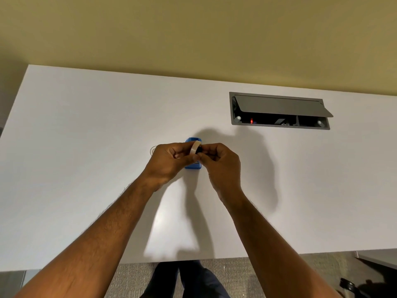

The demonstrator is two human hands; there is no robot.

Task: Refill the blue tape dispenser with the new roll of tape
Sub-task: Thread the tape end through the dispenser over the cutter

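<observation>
At the bottom edge of the frame, the person's dark trousers [189,280] stand over grey carpet [133,276], and a dark object, too shadowed to identify, sits in the lower right corner. Both bare forearms rise from the lower corners over the white table [86,147] and meet just left of the frame's centre. The left hand [169,160] is curled, its fingertips closed on the new roll of tape [195,148], which is held on edge above the tabletop. The right hand [221,164] is also curled, thumb and forefinger pinched together against the lower right side of the roll, where a dark core piece shows. Directly behind and beneath the hands, the blue tape dispenser [192,166] rests on the table, mostly hidden by them. Just left of the left hand, a thin pale ring [153,149] lies on the surface. Farther back, in the upper right, a grey cable hatch [279,110] is set in the table with its lid [279,105] propped open. A yellow-tan wall [193,35] fills the top.
</observation>
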